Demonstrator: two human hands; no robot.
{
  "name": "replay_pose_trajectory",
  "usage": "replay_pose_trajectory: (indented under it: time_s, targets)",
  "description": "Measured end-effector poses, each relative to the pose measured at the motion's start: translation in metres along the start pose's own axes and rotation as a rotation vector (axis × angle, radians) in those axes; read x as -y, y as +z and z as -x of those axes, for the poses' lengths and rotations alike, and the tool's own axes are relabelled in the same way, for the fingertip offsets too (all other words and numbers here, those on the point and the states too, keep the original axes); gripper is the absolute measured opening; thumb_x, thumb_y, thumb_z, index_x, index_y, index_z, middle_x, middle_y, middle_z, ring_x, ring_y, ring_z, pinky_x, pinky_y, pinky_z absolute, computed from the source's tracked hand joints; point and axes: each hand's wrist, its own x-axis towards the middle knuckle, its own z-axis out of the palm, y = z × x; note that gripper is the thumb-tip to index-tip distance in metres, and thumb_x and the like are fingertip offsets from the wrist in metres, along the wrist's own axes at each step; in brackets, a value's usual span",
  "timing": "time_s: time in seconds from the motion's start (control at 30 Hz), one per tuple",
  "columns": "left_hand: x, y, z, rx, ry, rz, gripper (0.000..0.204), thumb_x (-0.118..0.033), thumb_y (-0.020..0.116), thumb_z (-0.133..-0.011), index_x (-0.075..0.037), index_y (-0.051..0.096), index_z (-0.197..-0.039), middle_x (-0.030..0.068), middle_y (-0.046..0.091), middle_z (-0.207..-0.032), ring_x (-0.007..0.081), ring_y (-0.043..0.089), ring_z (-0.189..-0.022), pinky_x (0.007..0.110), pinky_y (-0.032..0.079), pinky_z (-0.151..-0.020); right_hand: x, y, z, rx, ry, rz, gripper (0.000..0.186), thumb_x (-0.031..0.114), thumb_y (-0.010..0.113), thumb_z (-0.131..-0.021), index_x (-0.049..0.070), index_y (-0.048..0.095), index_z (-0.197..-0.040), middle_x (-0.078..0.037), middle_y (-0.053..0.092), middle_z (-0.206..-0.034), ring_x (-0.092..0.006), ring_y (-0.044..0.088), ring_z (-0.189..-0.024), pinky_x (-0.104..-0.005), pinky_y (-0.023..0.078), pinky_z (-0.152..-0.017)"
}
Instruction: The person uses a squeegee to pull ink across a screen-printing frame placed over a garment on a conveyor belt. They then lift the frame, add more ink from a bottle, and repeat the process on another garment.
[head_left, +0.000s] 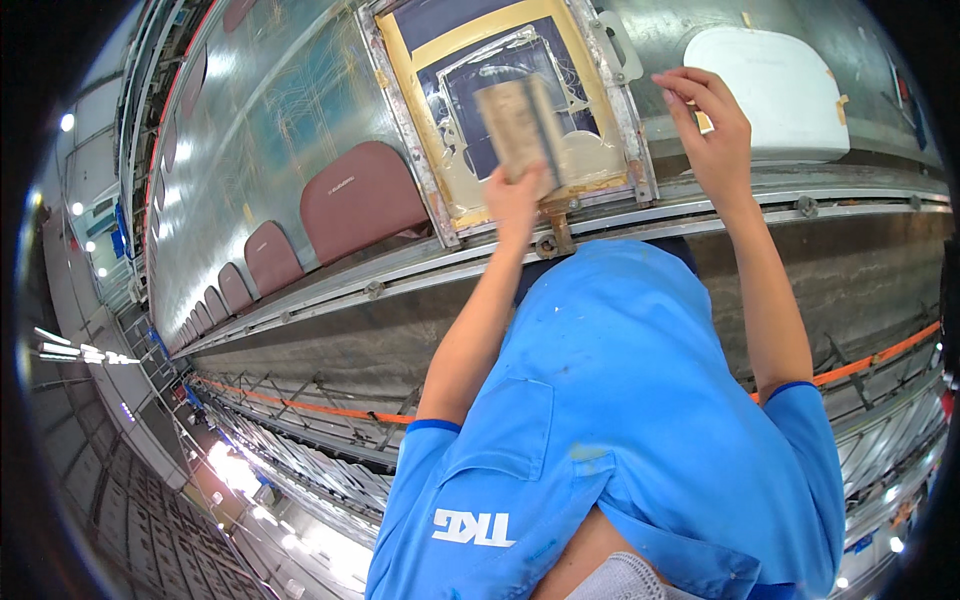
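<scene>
My left hand (517,203) grips the near end of a wooden-handled squeegee (513,122), a flat tan block with a dark strip along one side, slightly smeared by motion. The squeegee is over a screen-printing frame (398,105), whose dark blue mesh has yellowish borders and wet-looking pale streaks. Whether the squeegee touches the mesh I cannot tell. To the right of the frame, my right hand (712,125) hovers with its fingers loosely bent and apart, holding nothing visible. It is next to a white rounded panel (768,90) lying on the metal table.
Left of the frame, several maroon rounded panels (360,200) stand in a row along the long metal table (300,95). A metal rail (690,207) runs along the table's near edge. A metal bracket (558,225) sits at the frame's near side. An orange strip (860,365) runs behind me.
</scene>
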Motion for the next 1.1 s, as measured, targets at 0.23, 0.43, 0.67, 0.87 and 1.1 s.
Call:
replay_pose_trajectory:
  time_s: [0.23,0.43,0.67,0.87,1.1]
  targets:
    - [-0.001,-0.101,-0.015,-0.189,0.243,-0.341,0.025,-0.015,0.076,-0.081,0.005,0.070,-0.095,0.0133,0.072,-0.077,0.0140,0.065,-0.071,0.033,0.051,-0.066,-0.015,-0.005,0.040,0.073,0.246,-0.025,0.020,0.004,0.066,-0.091,0.008,0.074,-0.108,-0.009,0.067,-0.108,-0.0172,0.064,-0.085,-0.0294,0.051,-0.077]
    - [-0.022,-0.043,-0.013,0.119,0.359,-0.436,0.027,-0.016,0.075,-0.081,-0.001,0.073,-0.103,0.0135,0.074,-0.088,0.0209,0.070,-0.080,0.035,0.053,-0.076,-0.011,0.007,0.029,0.069,0.105,-0.036,0.021,0.005,0.064,-0.094,0.007,0.073,-0.112,-0.006,0.067,-0.111,-0.0136,0.062,-0.093,-0.0267,0.047,-0.075]
    - [-0.041,-0.038,-0.025,0.307,0.773,-0.856,0.043,-0.006,0.070,-0.070,-0.019,0.075,-0.110,0.0005,0.072,-0.107,0.0252,0.066,-0.094,0.039,0.054,-0.080,-0.021,-0.017,0.016,-0.034,0.118,0.031,0.020,0.007,0.065,-0.092,0.010,0.074,-0.110,-0.007,0.068,-0.107,-0.0167,0.063,-0.084,-0.0275,0.049,-0.072]
    - [-0.043,-0.036,-0.034,0.455,0.839,-0.825,0.047,0.004,0.066,-0.070,-0.019,0.075,-0.111,-0.0010,0.073,-0.113,0.0246,0.066,-0.101,0.037,0.054,-0.085,-0.037,-0.022,0.045,0.034,0.324,0.031,0.021,0.009,0.065,-0.094,0.008,0.073,-0.114,-0.006,0.068,-0.109,-0.0128,0.062,-0.087,-0.0265,0.048,-0.074]
    - [-0.064,-0.024,-0.061,0.650,0.925,-0.897,0.045,0.006,0.065,-0.069,-0.017,0.077,-0.105,0.0006,0.074,-0.111,0.0271,0.067,-0.100,0.038,0.053,-0.087,-0.036,-0.007,0.054,0.078,0.303,-0.044,0.020,0.009,0.065,-0.094,0.007,0.072,-0.113,-0.006,0.068,-0.107,-0.0131,0.063,-0.085,-0.0267,0.049,-0.072]
